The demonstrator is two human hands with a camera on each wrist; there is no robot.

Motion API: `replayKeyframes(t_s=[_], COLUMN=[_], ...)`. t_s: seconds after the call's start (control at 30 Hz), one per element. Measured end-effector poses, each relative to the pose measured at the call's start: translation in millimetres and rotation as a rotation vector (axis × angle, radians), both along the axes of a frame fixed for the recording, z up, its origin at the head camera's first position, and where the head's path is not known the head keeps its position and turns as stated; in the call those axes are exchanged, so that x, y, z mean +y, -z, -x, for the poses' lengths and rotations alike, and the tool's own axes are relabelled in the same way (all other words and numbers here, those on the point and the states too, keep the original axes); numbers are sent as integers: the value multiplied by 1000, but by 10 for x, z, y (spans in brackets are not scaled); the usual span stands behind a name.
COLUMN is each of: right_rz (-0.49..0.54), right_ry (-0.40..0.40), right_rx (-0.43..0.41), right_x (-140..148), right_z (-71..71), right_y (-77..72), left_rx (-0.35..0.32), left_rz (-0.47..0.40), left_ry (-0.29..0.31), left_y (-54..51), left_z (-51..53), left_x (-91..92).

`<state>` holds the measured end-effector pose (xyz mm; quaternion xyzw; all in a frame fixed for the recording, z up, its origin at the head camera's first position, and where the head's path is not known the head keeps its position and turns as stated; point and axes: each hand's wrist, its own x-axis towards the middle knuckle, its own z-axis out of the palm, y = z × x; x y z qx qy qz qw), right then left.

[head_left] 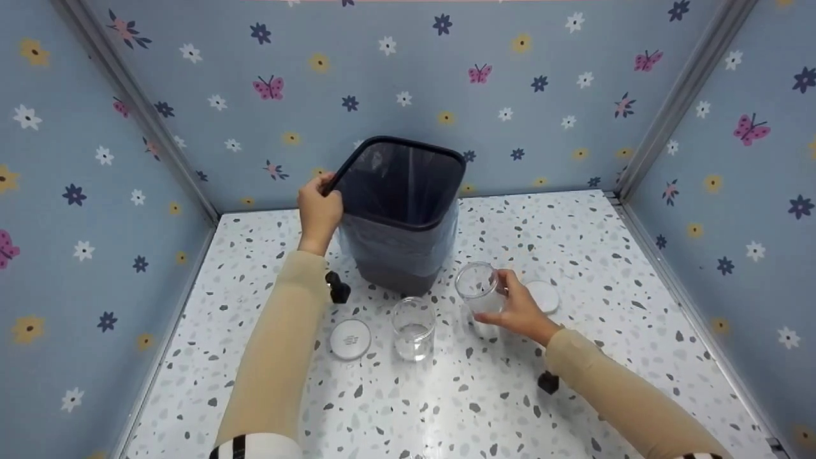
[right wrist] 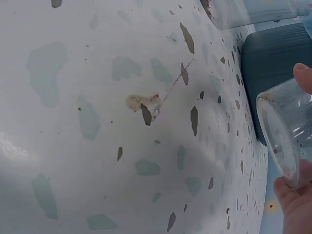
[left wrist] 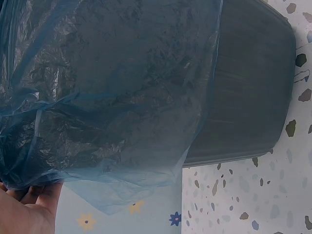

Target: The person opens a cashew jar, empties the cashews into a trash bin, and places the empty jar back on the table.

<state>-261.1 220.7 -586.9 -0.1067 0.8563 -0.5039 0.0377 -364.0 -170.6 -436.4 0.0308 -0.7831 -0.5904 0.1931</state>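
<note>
A dark trash bin [head_left: 396, 252] with a thin bluish bag [left wrist: 122, 97] over its sides stands at the back of the table. My left hand [head_left: 320, 211] grips the left side of the bin's black rim [head_left: 357, 156]. A clear jar [head_left: 477, 281] without a lid is held in my right hand [head_left: 519, 309], thumb and fingers around its side. In the right wrist view the held jar's base [right wrist: 279, 139] shows, with small dark specks on it. A second clear jar [head_left: 414, 331], lidless too, stands on the table in front of the bin.
One white lid [head_left: 350, 339] lies left of the standing jar, another white lid [head_left: 544, 297] behind my right hand. Small black objects sit beside my left forearm [head_left: 338, 288] and right forearm [head_left: 548, 382]. Flower-patterned panels [head_left: 408, 76] enclose the speckled table [head_left: 446, 414] at the back and sides.
</note>
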Motion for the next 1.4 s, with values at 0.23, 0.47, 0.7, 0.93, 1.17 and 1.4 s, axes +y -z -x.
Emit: replayKeyframes(t_s=[0.23, 0.47, 0.7, 0.93, 1.17, 1.4], right_rz=[-14, -36, -66, -97, -150, -147], right_ry=[-30, -53, -51, -32, -26, -30], right_rx=[-27, -50, -78, -82, -81, -79], right_x=[-7, -1, -19, -28, -16, -7], right_z=[-35, -60, -92, -103, -103, -106], right_y=[60, 81, 103, 127, 147, 145], left_rx=[0, 21, 18, 11, 22, -13], left_rz=[3, 12, 1, 3, 0, -3], left_ry=[1, -1, 3, 0, -2, -3], left_y=[-4, -5, 4, -4, -9, 1], left_z=[-7, -6, 4, 1, -7, 15], left_x=[-2, -4, 1, 7, 14, -3])
